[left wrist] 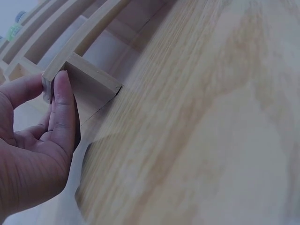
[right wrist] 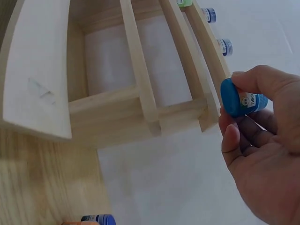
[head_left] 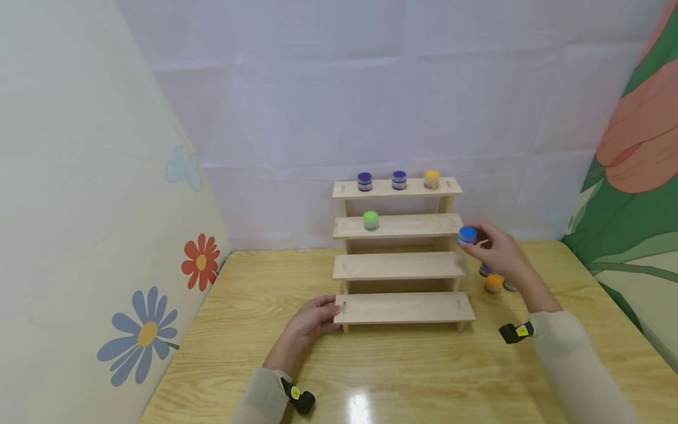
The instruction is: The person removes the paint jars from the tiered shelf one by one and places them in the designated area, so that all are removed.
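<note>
A small blue jar (head_left: 467,235) is pinched between the thumb and fingertips of the right hand (head_left: 498,250), just off the right end of the second shelf from the top of a stepped wooden rack (head_left: 399,265). In the right wrist view the jar (right wrist: 241,99) is seen tilted, its blue lid turned toward the rack (right wrist: 140,84) and its labelled side held under the thumb; it is near the end of that shelf, and whether it touches the wood cannot be told.

The left hand (head_left: 312,321) is laid against the left end of the lowest shelf. In the left wrist view the shelf corner (left wrist: 49,84) is held between the thumb and a straight finger (left wrist: 63,112), while the other fingers are loosely curled behind.

Three jars are lined up on the top shelf: a dark blue one (head_left: 364,181), a purple one (head_left: 399,179) and a yellow one (head_left: 431,179). A green jar (head_left: 371,220) is set on the second shelf, toward its left side. The two lower shelves are seen as bare wood.

On the table (head_left: 371,377), just right of the rack and partly hidden behind the right hand, an orange jar (head_left: 493,283) is found beside a dark purple one (head_left: 484,270). The rack is placed near the back of the table, close to a white cloth wall (head_left: 397,88).
</note>
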Available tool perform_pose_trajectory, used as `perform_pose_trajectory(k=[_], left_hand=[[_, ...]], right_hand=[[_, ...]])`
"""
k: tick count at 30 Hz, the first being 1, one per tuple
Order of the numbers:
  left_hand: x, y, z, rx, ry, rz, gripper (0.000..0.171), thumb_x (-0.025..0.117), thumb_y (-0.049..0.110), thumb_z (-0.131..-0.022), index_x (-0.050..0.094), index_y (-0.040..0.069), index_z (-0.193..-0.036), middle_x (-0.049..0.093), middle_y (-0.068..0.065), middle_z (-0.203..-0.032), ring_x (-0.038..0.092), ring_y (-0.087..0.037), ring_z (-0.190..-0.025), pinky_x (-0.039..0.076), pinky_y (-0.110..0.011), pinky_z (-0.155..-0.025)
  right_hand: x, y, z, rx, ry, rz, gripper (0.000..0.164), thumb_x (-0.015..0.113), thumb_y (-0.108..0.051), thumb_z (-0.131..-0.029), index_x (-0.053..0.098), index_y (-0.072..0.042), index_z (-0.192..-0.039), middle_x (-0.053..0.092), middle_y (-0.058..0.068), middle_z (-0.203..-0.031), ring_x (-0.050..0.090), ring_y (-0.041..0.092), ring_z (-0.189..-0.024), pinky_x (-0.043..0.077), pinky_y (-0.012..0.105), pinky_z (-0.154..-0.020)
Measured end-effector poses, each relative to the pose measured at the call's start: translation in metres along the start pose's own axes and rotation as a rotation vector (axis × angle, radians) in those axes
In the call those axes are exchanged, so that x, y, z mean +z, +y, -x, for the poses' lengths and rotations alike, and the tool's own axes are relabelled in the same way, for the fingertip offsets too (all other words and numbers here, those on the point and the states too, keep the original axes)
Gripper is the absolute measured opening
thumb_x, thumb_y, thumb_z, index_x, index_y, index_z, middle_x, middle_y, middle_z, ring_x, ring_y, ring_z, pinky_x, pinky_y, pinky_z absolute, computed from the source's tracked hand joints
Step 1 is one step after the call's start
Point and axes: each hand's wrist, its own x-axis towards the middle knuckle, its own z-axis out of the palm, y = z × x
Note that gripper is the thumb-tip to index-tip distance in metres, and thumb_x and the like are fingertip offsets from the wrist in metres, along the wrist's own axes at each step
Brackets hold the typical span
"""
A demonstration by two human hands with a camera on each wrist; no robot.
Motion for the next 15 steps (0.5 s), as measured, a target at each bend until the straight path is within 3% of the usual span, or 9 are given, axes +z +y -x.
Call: perform_pose_trajectory(k=[8,15], left_hand=[[-0.001,-0.001,0.001,-0.009,0.015,-0.010,0.055,0.062,0.006,-0.098,0.040,-0.012,-0.145,0.068,-0.009,-0.111,0.068,-0.015,-0.091,0.058,-0.026,-0.072],[0.000,0.001,0.001,-0.019,0.029,-0.012,0.057,0.063,0.007,-0.098,0.039,-0.010,-0.147,0.066,-0.012,-0.118,0.067,-0.015,-0.092,0.058,-0.026,-0.072]], right_hand=[[-0.004,0.013,0.012,0.010,0.013,-0.011,0.046,0.066,-0.024,-0.100,0.054,0.001,-0.137,0.061,0.017,-0.112,0.059,0.020,-0.094,0.052,0.020,-0.076],[-0.007,0.025,0.024,-0.011,0.010,-0.036,0.046,0.068,-0.019,-0.099,0.053,0.003,-0.137,0.062,0.019,-0.110,0.062,0.014,-0.087,0.054,0.021,-0.071]])
